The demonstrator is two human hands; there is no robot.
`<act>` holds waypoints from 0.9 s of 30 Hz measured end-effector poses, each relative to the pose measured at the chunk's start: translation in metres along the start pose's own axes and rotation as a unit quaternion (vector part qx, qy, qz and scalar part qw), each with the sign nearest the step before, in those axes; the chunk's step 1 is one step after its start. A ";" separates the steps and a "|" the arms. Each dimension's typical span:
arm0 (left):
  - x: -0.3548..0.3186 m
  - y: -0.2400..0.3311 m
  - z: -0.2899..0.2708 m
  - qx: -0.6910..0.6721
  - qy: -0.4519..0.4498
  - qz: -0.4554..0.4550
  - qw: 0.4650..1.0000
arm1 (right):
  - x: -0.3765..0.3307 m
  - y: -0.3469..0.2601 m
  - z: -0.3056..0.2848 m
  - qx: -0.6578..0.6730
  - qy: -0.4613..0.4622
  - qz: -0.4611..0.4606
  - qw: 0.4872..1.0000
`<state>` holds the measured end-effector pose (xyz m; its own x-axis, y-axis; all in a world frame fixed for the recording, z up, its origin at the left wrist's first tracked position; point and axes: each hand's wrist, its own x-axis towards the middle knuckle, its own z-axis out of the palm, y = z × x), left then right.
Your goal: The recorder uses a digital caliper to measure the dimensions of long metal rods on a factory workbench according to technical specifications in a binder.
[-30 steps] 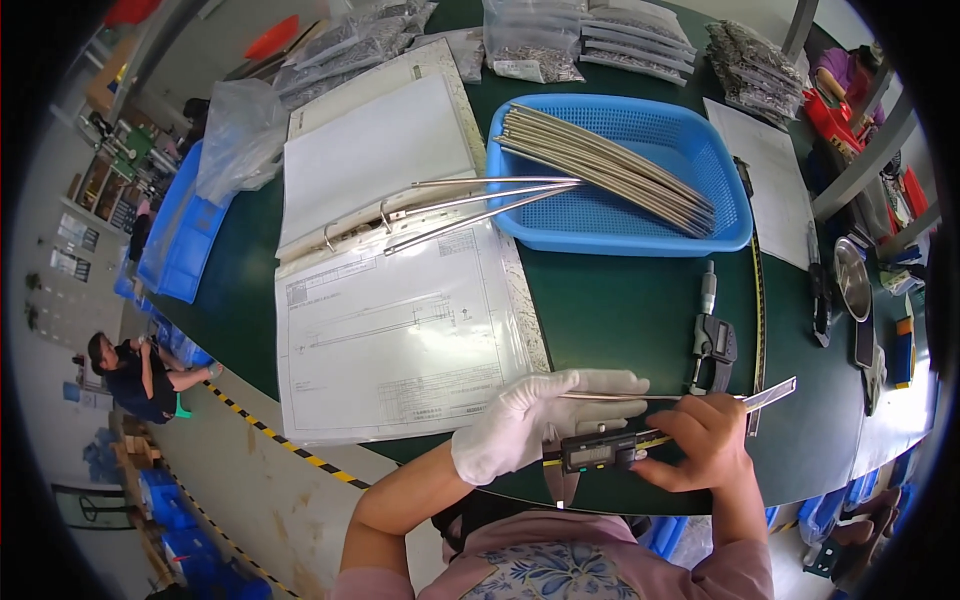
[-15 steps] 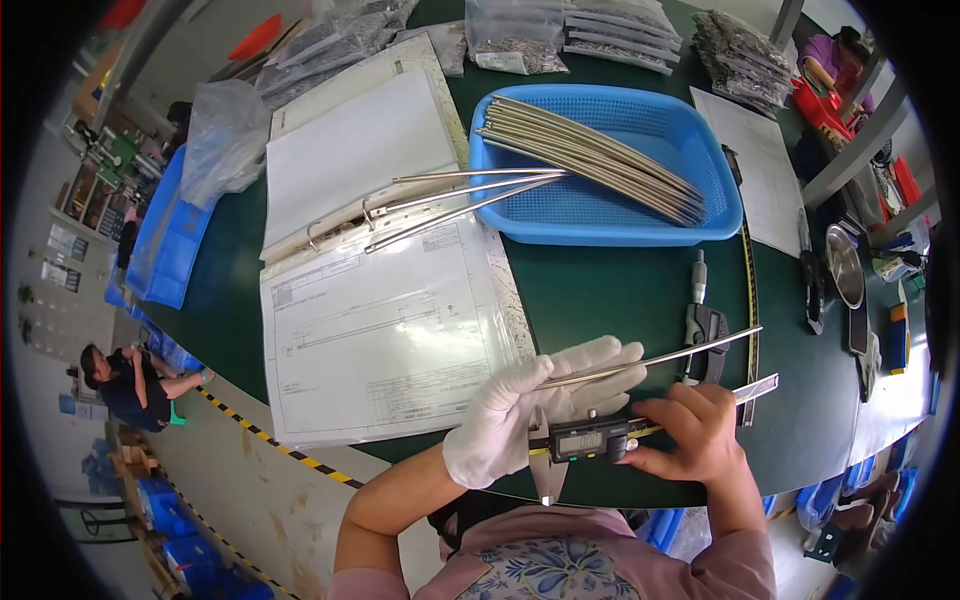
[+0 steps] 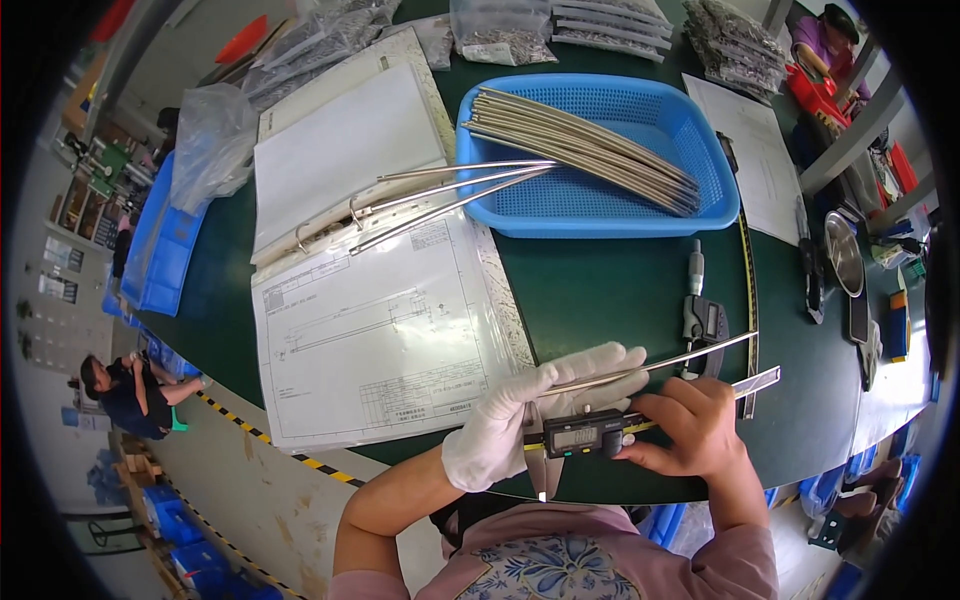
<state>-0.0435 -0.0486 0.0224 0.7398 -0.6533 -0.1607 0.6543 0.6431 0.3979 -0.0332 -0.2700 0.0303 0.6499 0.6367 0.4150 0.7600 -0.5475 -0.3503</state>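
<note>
My left hand [image 3: 503, 424], in a white glove, is closed on a thin metal rod [image 3: 712, 349] that slants up to the right across its fingers. My bare right hand [image 3: 692, 428] grips a digital caliper [image 3: 585, 437] from its right side, thumb by the slider. The caliper's jaws sit against the gloved hand near the rod's left end; whether they touch the rod is hidden. Beyond the hands, a bundle of similar rods [image 3: 590, 155] lies in a blue perforated basket [image 3: 610, 232]. Several more rods [image 3: 440, 207] lean from its left rim across an open binder [image 3: 390, 385] holding a drawing.
A digital micrometer [image 3: 704, 318] lies just beyond my right hand, with a long ruler [image 3: 749, 270] beside it. Bags of small parts [image 3: 500, 45] line the far edge. A metal bowl [image 3: 843, 255] stands at right, a blue bin [image 3: 165, 250] at left. People sit farther off.
The caliper and my right hand have shifted slightly left, and the rod's far end dips a little. Both grips stay the same. The whole view has moved slightly.
</note>
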 end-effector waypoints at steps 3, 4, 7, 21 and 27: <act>-0.001 0.000 0.000 0.004 0.002 -0.004 1.000 | 0.000 0.000 0.001 0.002 -0.002 -0.001 1.000; -0.001 0.000 0.001 0.004 0.002 -0.005 1.000 | 0.000 0.000 0.001 0.002 -0.001 0.000 1.000; -0.001 0.001 0.002 0.015 0.004 -0.012 1.000 | 0.000 0.000 0.000 0.006 0.000 -0.004 1.000; 0.002 -0.001 0.004 0.039 0.019 0.010 0.999 | 0.002 0.000 -0.003 0.041 -0.011 -0.015 0.999; 0.002 -0.001 0.005 0.044 0.034 0.001 0.998 | 0.000 0.003 -0.001 0.012 -0.002 -0.009 1.000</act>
<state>-0.0434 -0.0519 0.0262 0.7522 -0.6210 -0.2201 0.6386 0.6048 0.4758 -0.0314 -0.2724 0.0300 0.6363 0.6485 0.4178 0.7712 -0.5229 -0.3631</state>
